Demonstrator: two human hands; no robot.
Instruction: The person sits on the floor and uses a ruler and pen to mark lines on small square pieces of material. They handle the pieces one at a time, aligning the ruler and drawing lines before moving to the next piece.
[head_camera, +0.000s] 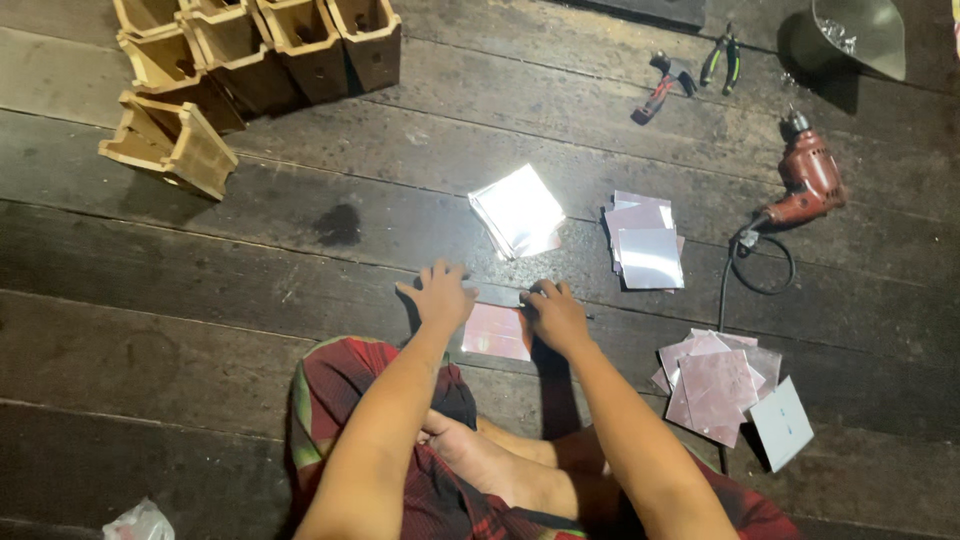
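Work in hand: a pink square sheet (497, 331) lies flat on the wooden floor (200, 300), between the two hands.
Left hand (440, 292): grip spread, fingers splayed, pressing the sheet's left edge.
Right hand (556, 315): grip curled at the sheet's right edge, seemingly pinching a thin dark tool; cannot tell for sure.
Sheets elsewhere: shiny stack (518, 212), second stack (645, 242), loose pink pile (715, 385).
Progress, judged: one sheet being worked; which piles are finished cannot be told.
Idle: red drill (808, 178); wooden boxes (250, 60).
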